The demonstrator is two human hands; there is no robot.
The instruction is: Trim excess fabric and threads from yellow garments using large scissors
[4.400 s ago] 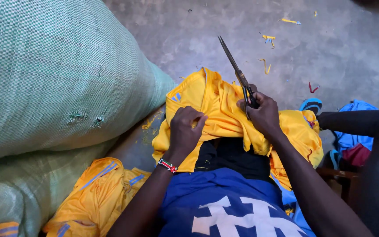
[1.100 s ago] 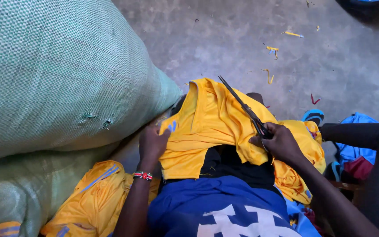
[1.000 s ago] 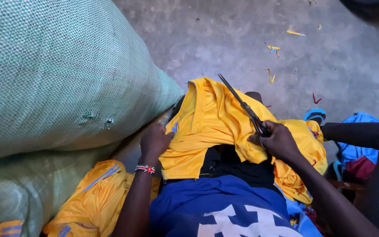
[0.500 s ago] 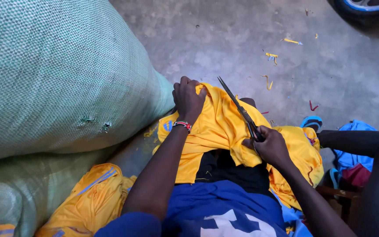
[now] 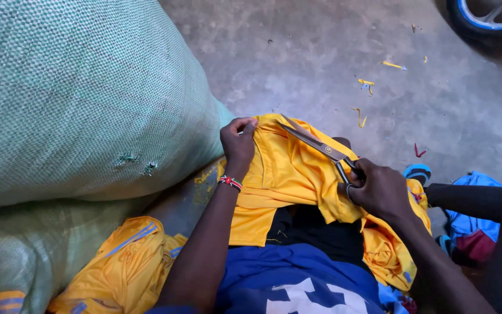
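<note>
A yellow garment [image 5: 289, 174] lies bunched over my lap. My left hand [image 5: 237, 139] pinches its far edge and holds it up; a beaded bracelet sits on that wrist. My right hand [image 5: 382, 189] grips the handles of a pair of metal scissors [image 5: 315, 143]. The blades point up and left, lying across the yellow cloth with their tips close to my left fingers. I wear a blue shirt [image 5: 297, 282] with a white print, and dark cloth shows beneath the yellow garment.
A big green woven sack [image 5: 76, 93] fills the left, with another one under it. More yellow cloth [image 5: 123, 270] lies at lower left. Blue and maroon cloth [image 5: 472, 229] sits at right. Small fabric scraps [image 5: 367, 84] dot the concrete floor. A tyre [image 5: 489, 20] is at top right.
My left hand moved from the garment's left side up to its far edge and now pinches it there. The scissors dropped lower, onto the cloth.
</note>
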